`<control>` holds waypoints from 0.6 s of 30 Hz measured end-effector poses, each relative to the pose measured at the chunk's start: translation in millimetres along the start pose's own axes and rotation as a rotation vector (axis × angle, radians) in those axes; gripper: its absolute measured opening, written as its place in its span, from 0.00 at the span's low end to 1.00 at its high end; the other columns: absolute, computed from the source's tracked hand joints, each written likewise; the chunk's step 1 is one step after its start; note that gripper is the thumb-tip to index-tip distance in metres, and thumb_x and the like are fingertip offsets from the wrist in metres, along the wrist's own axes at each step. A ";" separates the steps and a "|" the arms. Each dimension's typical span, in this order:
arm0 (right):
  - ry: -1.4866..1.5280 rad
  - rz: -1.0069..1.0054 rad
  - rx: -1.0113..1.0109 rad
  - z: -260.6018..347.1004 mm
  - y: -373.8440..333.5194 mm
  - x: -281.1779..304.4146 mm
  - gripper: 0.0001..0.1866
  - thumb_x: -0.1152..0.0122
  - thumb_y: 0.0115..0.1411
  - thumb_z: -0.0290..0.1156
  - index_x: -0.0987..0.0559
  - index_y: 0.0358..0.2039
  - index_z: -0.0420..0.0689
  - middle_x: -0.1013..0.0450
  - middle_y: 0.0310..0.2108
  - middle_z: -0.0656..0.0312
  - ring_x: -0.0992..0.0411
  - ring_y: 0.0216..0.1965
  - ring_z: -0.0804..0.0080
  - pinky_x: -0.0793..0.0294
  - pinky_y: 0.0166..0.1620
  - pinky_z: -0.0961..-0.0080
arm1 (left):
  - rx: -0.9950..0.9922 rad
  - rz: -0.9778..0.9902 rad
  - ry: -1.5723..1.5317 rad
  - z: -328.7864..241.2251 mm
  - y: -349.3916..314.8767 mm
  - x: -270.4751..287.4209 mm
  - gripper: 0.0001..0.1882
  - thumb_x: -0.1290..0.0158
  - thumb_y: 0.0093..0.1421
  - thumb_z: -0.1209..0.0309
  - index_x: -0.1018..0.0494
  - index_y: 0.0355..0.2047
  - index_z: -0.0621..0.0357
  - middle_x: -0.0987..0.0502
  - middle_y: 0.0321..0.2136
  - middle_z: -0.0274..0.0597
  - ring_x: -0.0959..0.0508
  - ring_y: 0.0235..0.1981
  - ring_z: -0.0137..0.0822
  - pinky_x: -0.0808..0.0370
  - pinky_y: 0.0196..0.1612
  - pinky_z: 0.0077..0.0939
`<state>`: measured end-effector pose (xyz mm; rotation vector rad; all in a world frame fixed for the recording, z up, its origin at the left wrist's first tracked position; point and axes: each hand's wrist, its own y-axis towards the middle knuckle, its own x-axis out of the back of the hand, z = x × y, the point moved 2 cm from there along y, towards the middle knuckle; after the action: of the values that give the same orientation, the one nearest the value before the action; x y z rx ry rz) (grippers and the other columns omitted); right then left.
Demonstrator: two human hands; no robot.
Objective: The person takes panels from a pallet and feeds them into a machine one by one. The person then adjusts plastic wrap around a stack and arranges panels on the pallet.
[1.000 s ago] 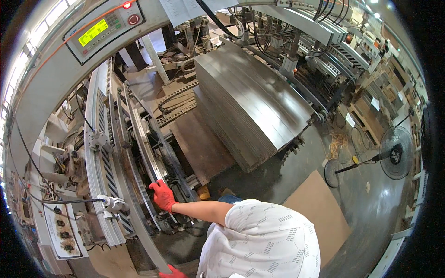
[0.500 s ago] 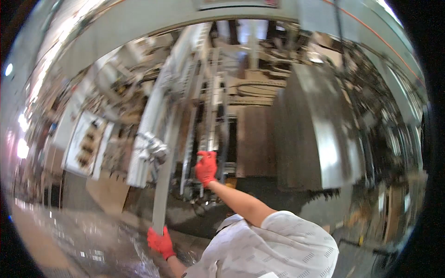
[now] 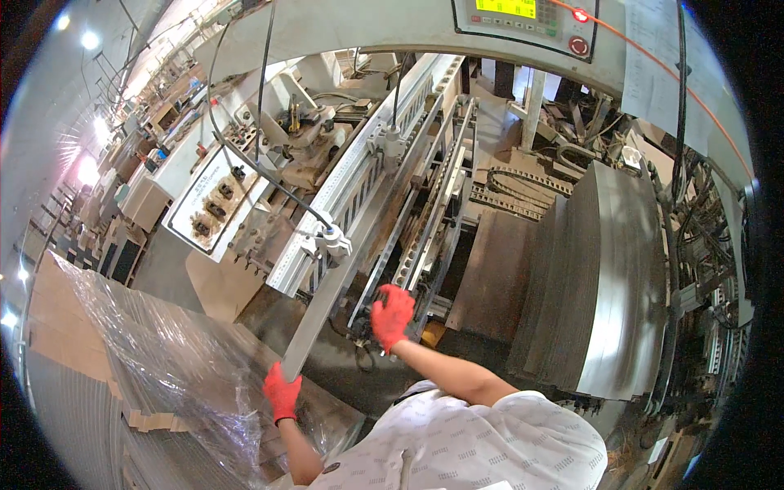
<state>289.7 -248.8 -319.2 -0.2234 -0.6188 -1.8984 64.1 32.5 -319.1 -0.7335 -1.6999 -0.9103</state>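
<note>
My left hand [image 3: 282, 392], in a red glove, is closed around the near end of a long narrow grey board [image 3: 314, 322]. The board slants away beside a white machine fence [image 3: 359, 180], passing under a white clamp [image 3: 333, 242] on it. To the right, my red-gloved right hand [image 3: 392, 317] is over the near ends of the metal rails [image 3: 422, 245]. Its fingers look loosely apart with nothing seen in them; whether it touches a rail I cannot tell.
A tall stack of grey-brown boards [image 3: 600, 278] stands at the right. Plastic-wrapped boards [image 3: 188, 367] fill the lower left. A control panel [image 3: 523, 24] spans the top. Black cables hang by the clamps, and a white plate with black knobs [image 3: 214, 214] is at the left.
The view has turned and sharpened, shifting the machine across the picture. My left hand still grips the board end; my right hand's fingers look looser, nearer the rails' near ends.
</note>
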 end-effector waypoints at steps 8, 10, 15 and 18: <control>0.763 1.022 -0.687 13.9 -73.6 -52.9 0.17 0.37 0.60 0.38 0.25 0.47 0.46 0.27 0.37 0.61 0.26 0.33 0.66 0.28 0.29 0.70 | -0.038 0.141 -0.331 1.6 -0.4 15.5 0.35 0.30 0.38 0.61 0.28 0.49 0.54 0.21 0.41 0.50 0.22 0.44 0.53 0.25 0.44 0.46; 1.023 1.401 -0.950 10.4 -77.2 -63.3 0.20 0.36 0.62 0.42 0.26 0.50 0.47 0.26 0.39 0.64 0.26 0.29 0.71 0.30 0.25 0.72 | -0.034 0.188 -0.263 -18.1 -17.2 27.2 0.35 0.29 0.35 0.62 0.28 0.46 0.54 0.21 0.39 0.51 0.22 0.43 0.54 0.25 0.43 0.45; 0.948 1.022 -0.770 -5.4 -70.8 -44.5 0.14 0.40 0.66 0.41 0.21 0.42 0.43 0.26 0.34 0.70 0.30 0.34 0.81 0.31 0.34 0.76 | -0.004 0.245 -0.282 -94.2 -70.7 57.2 0.37 0.28 0.34 0.62 0.27 0.47 0.55 0.21 0.38 0.50 0.21 0.42 0.53 0.24 0.42 0.43; 0.667 0.773 -0.713 -30.0 -54.7 -2.3 0.14 0.39 0.65 0.40 0.20 0.38 0.41 0.28 0.30 0.71 0.35 0.32 0.81 0.33 0.37 0.77 | -0.118 0.315 -0.310 -132.5 -75.7 76.7 0.39 0.28 0.35 0.61 0.29 0.50 0.56 0.20 0.39 0.51 0.20 0.42 0.53 0.23 0.43 0.44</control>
<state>245.0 -246.5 -362.8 -0.2175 0.5557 -1.2333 45.6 -116.6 -237.9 -1.2351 -1.7386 -0.7056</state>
